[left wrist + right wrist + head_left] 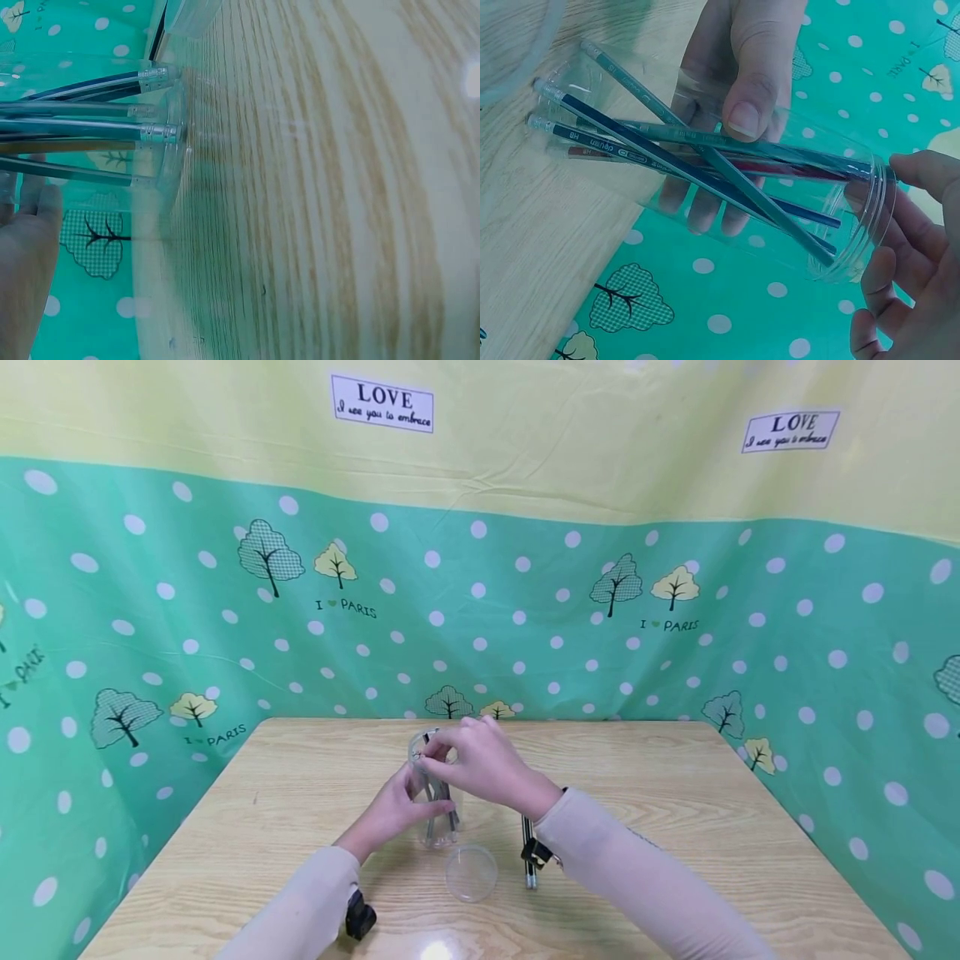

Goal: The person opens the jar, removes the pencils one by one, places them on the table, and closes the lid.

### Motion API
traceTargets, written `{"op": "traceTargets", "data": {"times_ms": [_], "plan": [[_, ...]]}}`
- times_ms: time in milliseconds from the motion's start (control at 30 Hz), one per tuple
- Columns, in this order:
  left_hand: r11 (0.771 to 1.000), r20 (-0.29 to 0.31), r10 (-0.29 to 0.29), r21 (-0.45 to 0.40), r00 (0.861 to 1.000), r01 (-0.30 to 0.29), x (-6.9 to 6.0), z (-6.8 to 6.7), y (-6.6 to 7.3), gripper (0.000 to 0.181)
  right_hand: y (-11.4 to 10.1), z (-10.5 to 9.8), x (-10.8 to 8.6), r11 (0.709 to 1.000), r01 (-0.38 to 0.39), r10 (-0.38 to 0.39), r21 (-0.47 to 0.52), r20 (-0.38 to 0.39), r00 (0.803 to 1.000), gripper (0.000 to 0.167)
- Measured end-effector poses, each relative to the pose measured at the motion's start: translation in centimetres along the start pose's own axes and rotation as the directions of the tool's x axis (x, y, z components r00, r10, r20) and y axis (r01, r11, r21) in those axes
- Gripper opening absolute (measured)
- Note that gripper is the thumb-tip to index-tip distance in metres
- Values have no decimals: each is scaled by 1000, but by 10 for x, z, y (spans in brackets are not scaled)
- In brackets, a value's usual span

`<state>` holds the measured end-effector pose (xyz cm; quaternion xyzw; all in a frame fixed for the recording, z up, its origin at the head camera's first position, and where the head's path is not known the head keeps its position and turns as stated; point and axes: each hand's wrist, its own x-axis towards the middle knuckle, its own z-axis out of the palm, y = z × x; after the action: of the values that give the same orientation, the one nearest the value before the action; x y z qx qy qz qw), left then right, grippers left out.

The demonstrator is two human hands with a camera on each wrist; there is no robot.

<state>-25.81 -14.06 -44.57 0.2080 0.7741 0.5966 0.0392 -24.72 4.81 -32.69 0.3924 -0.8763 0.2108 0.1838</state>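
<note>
A clear plastic jar (442,835) with several pencils inside is gripped by my left hand (393,810), thumb on one side and fingers around the other. The right wrist view shows the jar lying across the picture, its threaded mouth at right and the pencils (742,191) crossing inside, eraser ends toward the base. At the mouth, my right hand (922,277) pinches the end of one pencil between thumb and fingers, close to the rim. In the left wrist view, metal-banded eraser ends (159,133) sit near the jar's base.
A round clear lid (471,874) lies on the wooden table (637,785) before the jar. To its right are loose pencils (530,877), partly hidden by the right forearm. A green and yellow patterned cloth (525,610) hangs behind and beside the table.
</note>
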Motion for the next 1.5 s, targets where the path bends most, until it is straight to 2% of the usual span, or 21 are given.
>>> {"op": "traceTargets", "data": {"times_ms": [300, 467, 700, 1133, 1500], "plan": [[1000, -29, -17, -26, 999, 16, 0, 1, -1, 89, 5, -8, 3, 998, 24, -21, 52, -56, 998, 10], [999, -42, -37, -12, 998, 37, 1, 0, -1, 91, 7, -16, 5, 996, 40, -32, 81, -96, 995, 9], [998, -58, -60, -8, 997, 60, 1, 0, 0, 90, 7, -28, 8, 990, 21, -5, 138, -119, 993, 9], [997, -82, -76, 9, 994, 77, 0, 2, 3, 84, 7, -57, 11, 972, 39, 6, 233, -189, 982, 9], [996, -87, -90, -2, 992, 90, 1, 2, -1, 81, 9, -75, 10, 959, 120, -33, 257, -317, 948, 8]]}}
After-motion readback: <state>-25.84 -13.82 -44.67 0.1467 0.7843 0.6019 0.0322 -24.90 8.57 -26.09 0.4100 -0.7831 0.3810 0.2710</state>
